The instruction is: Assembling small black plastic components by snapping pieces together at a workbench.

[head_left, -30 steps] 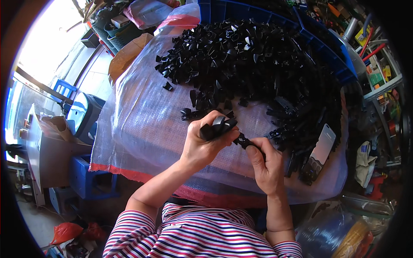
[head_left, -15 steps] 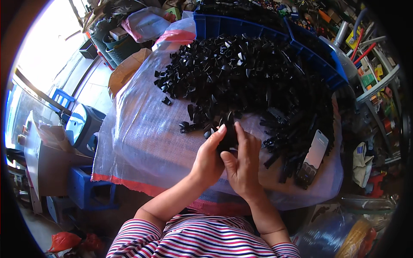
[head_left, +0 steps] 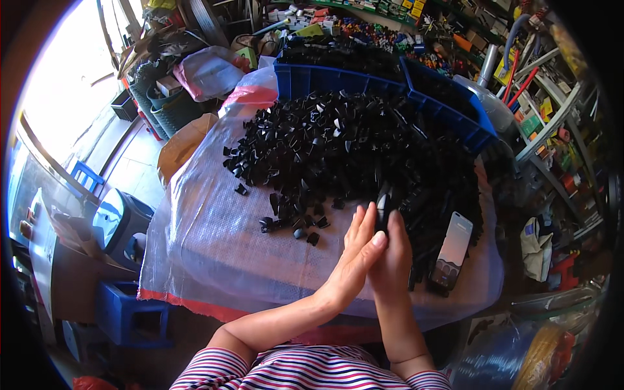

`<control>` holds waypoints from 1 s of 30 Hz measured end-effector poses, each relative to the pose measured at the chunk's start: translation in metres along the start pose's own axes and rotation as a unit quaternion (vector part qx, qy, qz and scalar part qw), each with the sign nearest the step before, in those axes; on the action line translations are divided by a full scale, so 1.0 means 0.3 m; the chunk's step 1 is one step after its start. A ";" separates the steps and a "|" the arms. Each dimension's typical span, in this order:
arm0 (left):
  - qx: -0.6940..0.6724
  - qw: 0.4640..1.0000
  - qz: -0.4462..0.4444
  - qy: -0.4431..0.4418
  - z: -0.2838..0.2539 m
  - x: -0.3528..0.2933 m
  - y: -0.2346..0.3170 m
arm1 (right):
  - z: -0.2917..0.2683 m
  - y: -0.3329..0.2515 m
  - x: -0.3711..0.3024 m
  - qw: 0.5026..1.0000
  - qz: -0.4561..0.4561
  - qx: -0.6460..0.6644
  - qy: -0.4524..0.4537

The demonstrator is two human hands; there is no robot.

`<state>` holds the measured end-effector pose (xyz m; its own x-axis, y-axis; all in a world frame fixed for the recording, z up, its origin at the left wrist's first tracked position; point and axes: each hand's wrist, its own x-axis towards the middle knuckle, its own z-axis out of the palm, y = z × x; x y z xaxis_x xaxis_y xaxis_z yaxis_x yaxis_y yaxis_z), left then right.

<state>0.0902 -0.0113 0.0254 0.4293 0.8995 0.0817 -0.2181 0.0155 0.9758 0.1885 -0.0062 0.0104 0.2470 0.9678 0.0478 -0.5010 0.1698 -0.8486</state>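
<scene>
My left hand (head_left: 351,260) and my right hand (head_left: 393,260) press toward each other, fingers stretched up and away from me. Between them sticks out a slim black plastic piece (head_left: 384,207) with a shiny light patch on its side; its lower part is hidden by my fingers. Just beyond lies a wide heap of small black plastic parts (head_left: 305,140). Longer black strips lie at its right, close to my right hand. Several loose parts (head_left: 313,238) and a small grey round piece (head_left: 299,233) rest left of my left hand. Everything lies on a white woven sack (head_left: 214,240).
Two blue crates (head_left: 338,81) holding black parts border the heap's far side. A phone (head_left: 453,250) lies on the right of the sack. A blue stool (head_left: 133,315) stands at the left, and a cluttered metal rack (head_left: 552,130) at the right.
My hands have shifted right with the black piece and now press closer together, the left across toward the right. The whole view has tilted up, showing more shelving at the back.
</scene>
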 end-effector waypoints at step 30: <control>0.564 0.755 0.065 0.329 -0.707 0.034 -0.021 | 0.106 -0.341 0.302 0.759 -0.157 -0.513 -0.368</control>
<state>-0.0900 0.0904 -0.0229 -0.1404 0.8891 0.4357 0.8228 -0.1400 0.5508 0.2357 0.0701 0.1184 -0.4999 0.8149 0.2934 0.4899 0.5454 -0.6801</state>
